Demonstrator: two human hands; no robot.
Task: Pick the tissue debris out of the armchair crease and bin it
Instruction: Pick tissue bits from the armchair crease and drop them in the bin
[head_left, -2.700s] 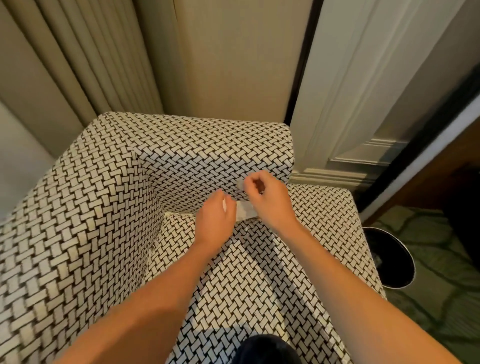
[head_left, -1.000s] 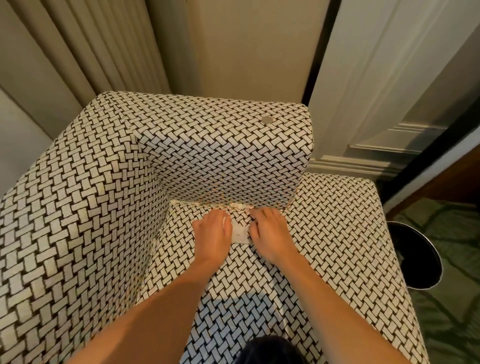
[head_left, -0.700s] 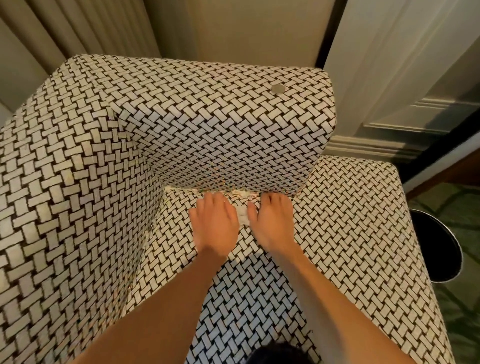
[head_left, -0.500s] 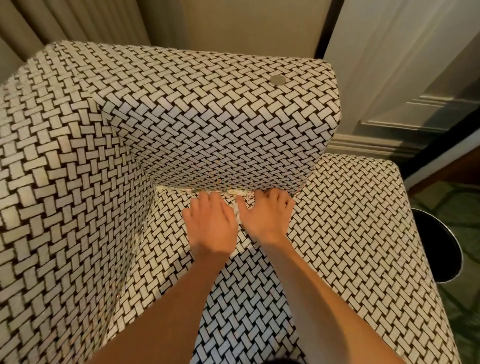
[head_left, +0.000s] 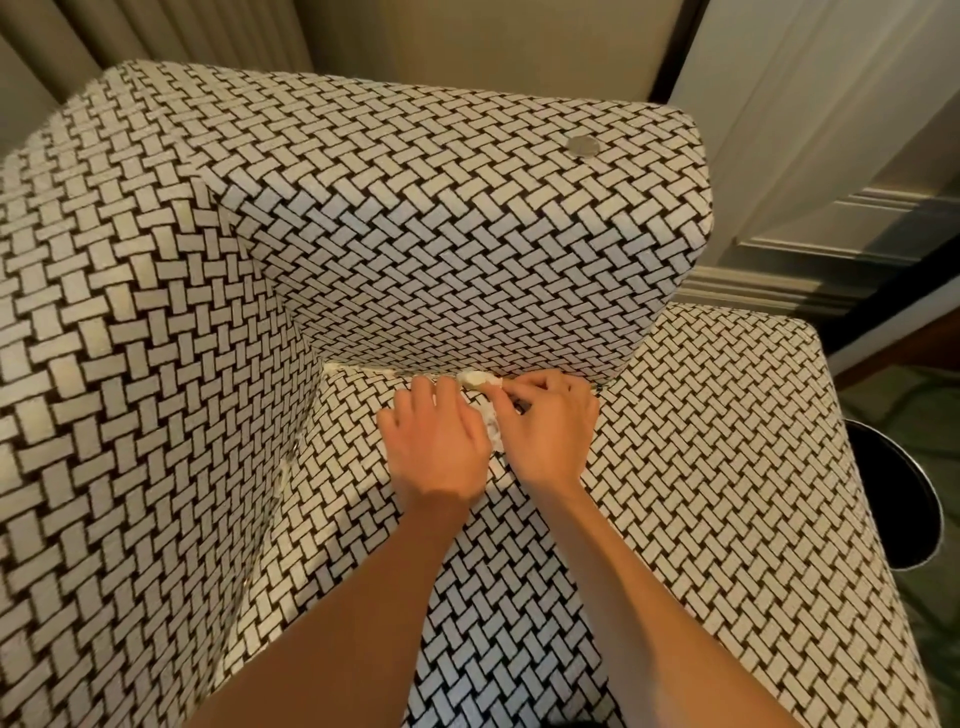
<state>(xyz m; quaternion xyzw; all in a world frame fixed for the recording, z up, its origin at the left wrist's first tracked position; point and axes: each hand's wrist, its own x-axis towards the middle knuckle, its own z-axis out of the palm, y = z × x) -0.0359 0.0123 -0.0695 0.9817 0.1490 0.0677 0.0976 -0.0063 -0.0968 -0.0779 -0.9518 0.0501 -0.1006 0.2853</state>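
Head view, frame centre: the right hand (head_left: 550, 434) pinches the tissue debris (head_left: 478, 379) with its fingers at the armchair (head_left: 467, 234) crease. The left hand (head_left: 436, 449) rests beside it, fingers together on the seat. A black bin (head_left: 896, 499) stands at the right edge, and a small disc (head_left: 582, 145) lies on the armrest at upper right.

One armchair (head_left: 467, 234). Two hands on its seat: left hand (head_left: 435, 447), right hand (head_left: 550, 431). Two tissue pieces at its crease: a wad (head_left: 476, 379) and a sheet (head_left: 493, 430). One disc (head_left: 582, 146) on its arm. One bin (head_left: 901, 499) to its right.
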